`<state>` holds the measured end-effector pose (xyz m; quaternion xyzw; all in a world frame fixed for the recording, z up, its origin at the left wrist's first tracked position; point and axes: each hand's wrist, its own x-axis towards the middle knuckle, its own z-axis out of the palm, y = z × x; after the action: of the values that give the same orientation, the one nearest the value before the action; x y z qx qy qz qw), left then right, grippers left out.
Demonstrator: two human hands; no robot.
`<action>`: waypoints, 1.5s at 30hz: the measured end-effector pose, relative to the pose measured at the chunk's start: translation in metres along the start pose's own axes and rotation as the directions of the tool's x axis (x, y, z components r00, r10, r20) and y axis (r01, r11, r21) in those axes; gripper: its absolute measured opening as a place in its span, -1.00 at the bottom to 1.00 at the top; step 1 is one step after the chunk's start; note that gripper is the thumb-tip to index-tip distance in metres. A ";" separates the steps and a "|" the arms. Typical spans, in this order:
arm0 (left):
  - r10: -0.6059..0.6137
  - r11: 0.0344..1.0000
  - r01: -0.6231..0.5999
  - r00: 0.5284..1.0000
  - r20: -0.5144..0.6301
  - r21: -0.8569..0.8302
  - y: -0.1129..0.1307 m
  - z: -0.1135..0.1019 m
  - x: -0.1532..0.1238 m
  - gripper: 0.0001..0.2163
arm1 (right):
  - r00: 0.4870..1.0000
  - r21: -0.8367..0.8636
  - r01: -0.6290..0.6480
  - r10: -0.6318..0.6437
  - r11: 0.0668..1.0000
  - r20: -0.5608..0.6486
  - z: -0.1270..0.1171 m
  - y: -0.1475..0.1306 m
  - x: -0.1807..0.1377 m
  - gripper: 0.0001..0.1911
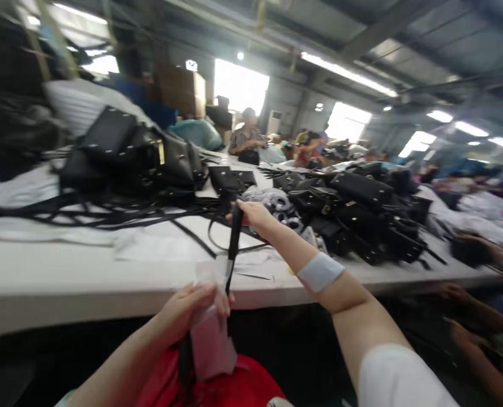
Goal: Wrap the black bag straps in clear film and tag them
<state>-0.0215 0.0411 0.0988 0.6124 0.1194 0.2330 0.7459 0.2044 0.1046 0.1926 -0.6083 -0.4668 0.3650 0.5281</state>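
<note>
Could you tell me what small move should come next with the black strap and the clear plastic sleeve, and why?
Probably the right hand should lower the long black strap further into the clear plastic sleeve. The left hand grips the sleeve's top below the white table edge, and much of the strap stands above it.

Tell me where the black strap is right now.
In the head view, centre frame, the black strap runs between the right hand above the white table and the left hand, which also holds a clear plastic bag.
</note>
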 end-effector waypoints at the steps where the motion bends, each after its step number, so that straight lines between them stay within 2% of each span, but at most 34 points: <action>1: -0.018 0.998 0.015 0.999 -0.046 -0.067 -0.008 -0.003 -0.007 -0.52 | 0.998 -0.058 -0.054 0.056 0.997 0.033 -0.002 0.023 0.001 -0.61; 5: -0.108 0.915 0.064 0.990 -0.089 -0.398 -0.046 -0.016 -0.029 -0.61 | 0.970 -0.202 -0.135 0.171 0.970 0.172 0.003 0.098 0.003 -0.59; 8: -0.146 0.825 0.093 0.988 -0.052 -0.557 -0.063 -0.021 -0.053 -0.66 | 0.966 -0.259 -0.147 0.195 0.955 0.172 0.014 0.125 0.007 -0.62; 10: -0.139 0.828 0.108 0.990 -0.016 -0.550 -0.066 -0.020 -0.069 -0.65 | 0.973 -0.259 -0.156 0.193 0.953 0.126 0.018 0.129 0.017 -0.64; 13: -0.149 0.885 0.129 0.989 -0.009 -0.447 -0.067 -0.019 -0.084 -0.63 | 0.982 -0.204 -0.186 0.191 0.961 0.005 0.011 0.122 0.042 -0.63; 15: -0.165 0.910 0.113 0.981 -0.099 -0.399 -0.066 -0.021 -0.087 -0.62 | 0.975 -0.144 -0.217 0.209 0.966 -0.071 0.001 0.116 0.055 -0.59; 17: -0.150 0.922 0.050 0.960 -0.235 -0.383 -0.065 -0.025 -0.087 -0.62 | 0.964 -0.088 -0.253 0.243 0.963 -0.107 -0.007 0.112 0.055 -0.51; 18: -0.132 0.924 0.013 0.948 -0.288 -0.382 -0.064 -0.028 -0.086 -0.62 | 0.957 -0.069 -0.281 0.274 0.957 -0.090 -0.008 0.113 0.049 -0.46; 19: -0.115 0.923 -0.017 0.941 -0.319 -0.384 -0.063 -0.031 -0.085 -0.62 | 0.945 -0.066 -0.328 0.328 0.942 -0.017 -0.006 0.114 0.038 -0.41; 20: -0.099 0.921 -0.039 0.939 -0.330 -0.388 -0.061 -0.034 -0.083 -0.63 | 0.910 -0.083 -0.391 0.398 0.917 0.117 -0.002 0.117 0.023 -0.36; 21: -0.088 0.918 -0.049 0.942 -0.323 -0.394 -0.060 -0.036 -0.081 -0.63 | 0.834 -0.120 -0.454 0.468 0.883 0.293 0.006 0.121 0.004 -0.32; 23: -0.077 0.915 -0.040 0.959 -0.272 -0.401 -0.058 -0.036 -0.074 -0.63 | 0.548 -0.215 -0.537 0.532 0.815 0.646 0.030 0.131 -0.041 -0.28; 24: -0.079 0.916 -0.024 0.968 -0.238 -0.401 -0.057 -0.035 -0.070 -0.62 | 0.454 -0.205 -0.552 0.498 0.808 0.738 0.044 0.135 -0.063 -0.29; 25: -0.082 0.917 -0.006 0.976 -0.202 -0.398 -0.056 -0.032 -0.066 -0.61 | 0.432 -0.153 -0.569 0.452 0.808 0.780 0.058 0.139 -0.083 -0.33; 26: -0.085 0.920 0.016 0.983 -0.160 -0.391 -0.055 -0.029 -0.062 -0.60 | 0.497 -0.042 -0.583 0.397 0.811 0.771 0.071 0.142 -0.099 -0.37; 27: -0.091 0.926 0.042 0.989 -0.113 -0.376 -0.053 -0.025 -0.060 -0.59 | 0.593 0.083 -0.582 0.353 0.809 0.723 0.082 0.144 -0.111 -0.43; 29: -0.111 0.946 0.103 0.994 -0.009 -0.308 -0.047 -0.019 -0.059 -0.58 | 0.770 0.278 -0.521 0.304 0.807 0.562 0.092 0.142 -0.121 -0.51; 30: -0.125 0.959 0.134 0.991 0.052 -0.249 -0.043 -0.017 -0.060 -0.58 | 0.825 0.326 -0.481 0.294 0.814 0.483 0.090 0.139 -0.120 -0.52; 31: -0.145 0.971 0.163 0.983 0.111 -0.175 -0.038 -0.016 -0.063 -0.58 | 0.860 0.339 -0.444 0.287 0.830 0.423 0.085 0.134 -0.118 -0.53; 34: -0.201 0.979 0.192 0.956 0.212 0.062 -0.026 -0.014 -0.074 -0.53 | 0.905 0.280 -0.346 0.239 0.895 0.352 0.059 0.120 -0.112 -0.59; 38: -0.183 0.956 0.133 0.967 0.178 0.262 -0.023 -0.011 -0.079 -0.48 | 0.892 0.170 -0.280 0.190 0.945 0.410 0.040 0.111 -0.120 -0.70; 40: -0.148 0.946 0.093 0.976 0.157 0.312 -0.025 -0.007 -0.076 -0.50 | 0.884 0.145 -0.273 0.189 0.951 0.428 0.038 0.111 -0.129 -0.70; 42: -0.148 0.946 0.082 0.970 0.192 0.315 -0.025 -0.003 -0.072 -0.52 | 0.888 0.124 -0.265 0.192 0.956 0.418 0.033 0.107 -0.141 -0.70; 45: -0.228 0.942 0.132 0.927 0.297 0.309 -0.017 0.002 -0.072 -0.55 | 0.912 0.075 -0.197 0.155 0.977 0.380 0.005 0.085 -0.170 -0.74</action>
<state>-0.0790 0.0017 0.0747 0.7293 0.0819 0.0381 0.6782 0.1647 -0.0567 0.0999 -0.5371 -0.4804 0.5453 0.4283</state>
